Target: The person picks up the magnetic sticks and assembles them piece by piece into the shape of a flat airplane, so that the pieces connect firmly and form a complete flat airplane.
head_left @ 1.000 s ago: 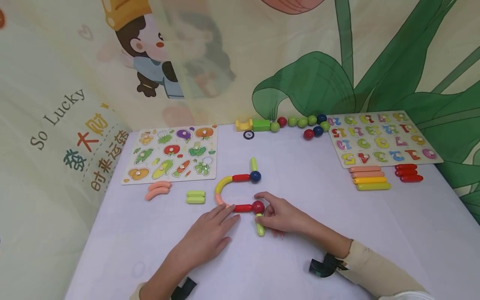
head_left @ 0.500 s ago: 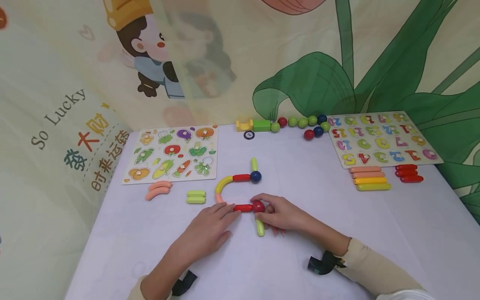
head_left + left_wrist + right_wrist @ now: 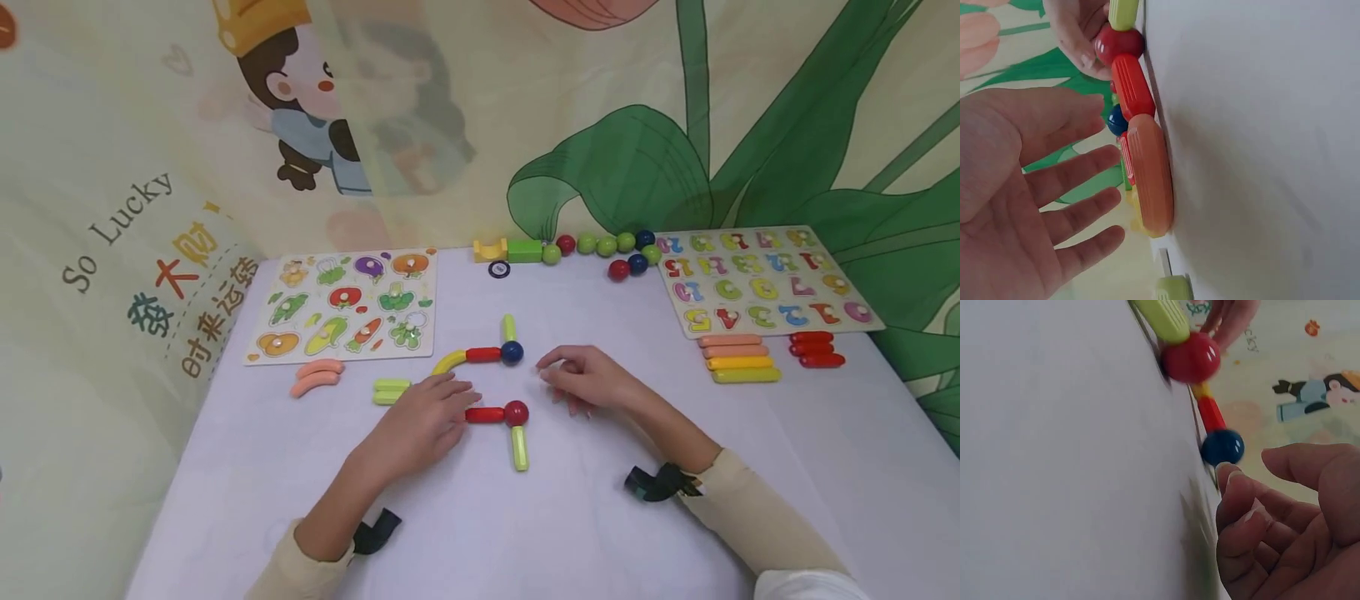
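Note:
A C-shaped chain of toy sticks and balls lies mid-table. Its lower arm has a red stick [image 3: 485, 415], a red ball [image 3: 517, 413] and a light green stick [image 3: 520, 450]. The upper arm runs from a yellow curved stick [image 3: 450, 362] through another red stick [image 3: 483, 355] to a dark blue ball [image 3: 512, 352]. My left hand [image 3: 427, 421] hovers with spread fingers beside the pink curved stick [image 3: 1152, 181], hiding it in the head view. Right of the blue ball, my right hand [image 3: 588, 379] has loosely bent fingers and holds nothing.
Two light green sticks [image 3: 392, 392] and two pink curved sticks [image 3: 317, 377] lie at left, below a vegetable puzzle board [image 3: 427, 350]. A number puzzle board [image 3: 870, 321] is at right, with yellow sticks [image 3: 741, 362] and red sticks [image 3: 817, 348] below. Several balls [image 3: 606, 245] line the back.
My right hand has let go of the red ball and light green stick and moved up and right. My left hand has lifted from the lower arm and shifted slightly up.

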Tool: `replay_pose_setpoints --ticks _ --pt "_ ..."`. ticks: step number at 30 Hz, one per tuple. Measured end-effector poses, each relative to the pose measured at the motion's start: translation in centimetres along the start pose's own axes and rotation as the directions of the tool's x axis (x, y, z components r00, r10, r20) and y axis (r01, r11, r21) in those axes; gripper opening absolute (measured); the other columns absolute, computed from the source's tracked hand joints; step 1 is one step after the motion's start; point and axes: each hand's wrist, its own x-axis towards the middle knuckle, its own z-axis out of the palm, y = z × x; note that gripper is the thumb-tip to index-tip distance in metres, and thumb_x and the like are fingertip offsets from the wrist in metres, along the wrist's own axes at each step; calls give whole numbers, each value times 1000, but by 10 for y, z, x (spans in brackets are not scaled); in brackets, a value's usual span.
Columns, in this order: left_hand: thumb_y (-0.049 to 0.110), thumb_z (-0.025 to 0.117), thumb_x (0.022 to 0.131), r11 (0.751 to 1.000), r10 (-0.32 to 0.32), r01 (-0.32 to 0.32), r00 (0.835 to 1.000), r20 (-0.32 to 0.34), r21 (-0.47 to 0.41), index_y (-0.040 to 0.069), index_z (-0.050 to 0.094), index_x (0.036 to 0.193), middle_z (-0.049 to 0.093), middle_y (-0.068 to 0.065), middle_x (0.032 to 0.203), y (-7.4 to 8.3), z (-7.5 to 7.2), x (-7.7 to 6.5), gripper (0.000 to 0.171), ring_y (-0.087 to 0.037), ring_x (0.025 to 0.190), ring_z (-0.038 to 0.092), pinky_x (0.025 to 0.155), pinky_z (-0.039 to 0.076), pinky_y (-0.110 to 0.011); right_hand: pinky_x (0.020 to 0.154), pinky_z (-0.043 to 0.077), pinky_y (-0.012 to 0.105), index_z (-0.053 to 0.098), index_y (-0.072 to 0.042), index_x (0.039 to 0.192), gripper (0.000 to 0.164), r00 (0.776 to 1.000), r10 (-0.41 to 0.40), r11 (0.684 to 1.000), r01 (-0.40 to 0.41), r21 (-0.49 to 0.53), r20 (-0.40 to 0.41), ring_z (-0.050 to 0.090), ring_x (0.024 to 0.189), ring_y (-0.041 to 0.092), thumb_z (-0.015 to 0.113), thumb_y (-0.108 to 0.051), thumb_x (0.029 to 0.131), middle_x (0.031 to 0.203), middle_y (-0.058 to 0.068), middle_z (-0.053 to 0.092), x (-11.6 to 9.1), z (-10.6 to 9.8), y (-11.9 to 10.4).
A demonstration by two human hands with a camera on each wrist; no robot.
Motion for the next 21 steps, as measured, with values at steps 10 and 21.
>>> replay_pose_setpoints --ticks 10,21 --pt "38 72 74 997 -73 72 996 -58 -18 23 53 126 51 1 120 -10 -2 59 57 -16 112 42 91 39 -37 59 46 34 60 -8 109 24 889 9 972 -116 -206 -459 49 78 26 56 -19 88 95 10 53 37 -92 15" --pt "43 69 75 997 -63 66 997 44 -49 22 46 132 51 -2 113 -8 6 97 65 -17 101 43 81 42 -33 82 41 56 50 -6 126 47 858 -140 823 -177 -540 -494 41 101 41 64 -10 81 124 25 31 53 -131 32"
